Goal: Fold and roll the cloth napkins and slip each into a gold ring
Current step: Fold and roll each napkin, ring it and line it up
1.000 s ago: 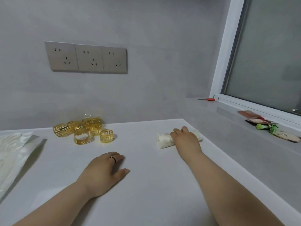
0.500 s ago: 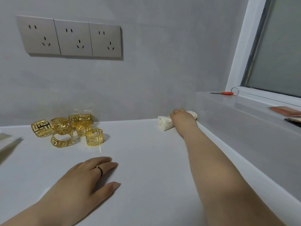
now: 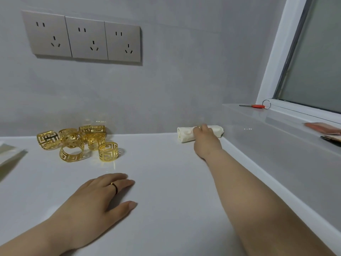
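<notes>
Napkin roll [image 3: 185,135] lies at the table's [image 3: 166,191] 1 o'clock corner under the right hand [image 3: 205,142], grip unclear; left hand [image 3: 99,198] rests flat, empty. Seemingly being set aside; the next move needs one of the gold rings [image 3: 108,151] at 10 o'clock.

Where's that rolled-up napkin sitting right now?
In the head view, the rolled napkin lies at the white table's far right corner by the window ledge, under the right hand, well right of the gold rings.
</notes>
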`<state>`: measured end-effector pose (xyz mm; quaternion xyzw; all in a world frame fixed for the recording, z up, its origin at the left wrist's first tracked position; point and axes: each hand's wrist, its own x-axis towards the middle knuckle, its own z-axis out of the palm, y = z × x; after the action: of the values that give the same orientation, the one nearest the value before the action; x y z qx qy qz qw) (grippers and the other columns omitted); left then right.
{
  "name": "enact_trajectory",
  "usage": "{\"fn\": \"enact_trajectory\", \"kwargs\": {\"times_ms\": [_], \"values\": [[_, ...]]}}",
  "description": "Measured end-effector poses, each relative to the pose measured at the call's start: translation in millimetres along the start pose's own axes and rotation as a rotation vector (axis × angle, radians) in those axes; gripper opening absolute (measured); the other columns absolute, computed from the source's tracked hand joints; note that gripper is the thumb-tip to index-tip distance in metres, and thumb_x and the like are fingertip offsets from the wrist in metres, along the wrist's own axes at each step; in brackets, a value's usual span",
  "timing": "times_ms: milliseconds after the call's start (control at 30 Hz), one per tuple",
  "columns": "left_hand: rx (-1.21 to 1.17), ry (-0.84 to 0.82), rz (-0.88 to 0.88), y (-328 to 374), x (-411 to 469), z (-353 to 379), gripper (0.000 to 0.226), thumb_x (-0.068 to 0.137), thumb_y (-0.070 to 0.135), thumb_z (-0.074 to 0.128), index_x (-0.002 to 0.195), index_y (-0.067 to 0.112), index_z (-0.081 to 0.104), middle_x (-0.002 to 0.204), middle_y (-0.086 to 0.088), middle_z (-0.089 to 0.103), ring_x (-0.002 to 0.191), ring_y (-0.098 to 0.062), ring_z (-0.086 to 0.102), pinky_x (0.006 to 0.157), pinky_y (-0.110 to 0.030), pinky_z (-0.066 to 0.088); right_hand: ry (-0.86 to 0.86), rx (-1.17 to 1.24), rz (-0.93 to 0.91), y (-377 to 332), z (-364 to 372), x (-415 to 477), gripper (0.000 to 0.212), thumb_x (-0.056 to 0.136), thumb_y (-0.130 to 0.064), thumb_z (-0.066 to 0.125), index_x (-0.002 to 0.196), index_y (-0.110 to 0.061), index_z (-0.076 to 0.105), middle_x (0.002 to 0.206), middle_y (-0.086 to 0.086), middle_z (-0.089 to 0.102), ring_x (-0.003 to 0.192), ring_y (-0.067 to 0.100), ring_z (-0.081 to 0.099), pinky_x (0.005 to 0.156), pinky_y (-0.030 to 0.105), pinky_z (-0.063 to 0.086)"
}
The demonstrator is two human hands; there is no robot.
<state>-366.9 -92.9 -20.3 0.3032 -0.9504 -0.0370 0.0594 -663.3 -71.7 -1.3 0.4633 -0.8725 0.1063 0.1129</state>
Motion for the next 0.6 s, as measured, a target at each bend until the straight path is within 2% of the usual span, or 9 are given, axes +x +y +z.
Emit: {"fn": "enact_trajectory", "kwargs": {"times_ms": [100,233,367,500,600], "values": [[-0.010,-0.001,0.005,0.1,0.5,-1.2,0.132,0.020,0.084,-0.037,0.137,0.050,0.016,0.136,0.037,0.009,0.112,0.020,0.005,0.095,-0.004,0.007,-0.112,0.109,-0.001,-3.7,3.1,-7.1,0.055,0.090,0.001,0.033,0.142,-0.013,0.024,0.143,0.011,0.024,0.131,0.028,0.025,0.098,0.037,0.036],[-0.019,-0.020,0.005,0.5,0.3,-1.4,0.134,0.018,0.083,-0.038,0.137,0.050,0.014,0.126,0.039,0.003,0.112,0.019,0.002,0.096,-0.005,0.004,-0.212,0.189,0.045,-8.6,5.4,-4.3,0.053,0.098,-0.014,0.027,0.147,-0.017,0.009,0.153,0.008,0.010,0.138,0.027,0.016,0.109,0.035,0.023],[-0.021,-0.011,0.008,-1.4,1.4,0.0,0.133,0.018,0.083,-0.038,0.137,0.050,0.012,0.143,0.034,0.006,0.112,0.019,0.000,0.096,-0.006,0.004,-0.225,0.216,0.083,-3.4,5.6,1.8,0.053,0.099,-0.019,0.027,0.148,-0.023,0.008,0.154,0.008,0.007,0.139,0.028,0.016,0.111,0.036,0.020],[-0.022,-0.008,0.012,-2.1,1.5,2.1,0.134,0.017,0.083,-0.038,0.137,0.050,0.012,0.144,0.033,0.006,0.113,0.020,-0.001,0.095,-0.005,0.001,-0.219,0.185,0.096,-2.8,7.1,2.3,0.053,0.098,-0.022,0.028,0.148,-0.022,0.010,0.153,0.010,0.012,0.138,0.030,0.020,0.111,0.037,0.021],[-0.030,0.009,0.013,-3.8,2.3,2.2,0.134,0.017,0.083,-0.038,0.137,0.050,0.012,0.145,0.032,0.006,0.127,0.015,0.006,0.096,-0.005,0.002,-0.211,0.143,0.111,-1.7,4.6,-1.9,0.053,0.098,-0.026,0.030,0.147,-0.019,0.012,0.151,0.010,0.019,0.136,0.030,0.024,0.113,0.039,0.022]]}}
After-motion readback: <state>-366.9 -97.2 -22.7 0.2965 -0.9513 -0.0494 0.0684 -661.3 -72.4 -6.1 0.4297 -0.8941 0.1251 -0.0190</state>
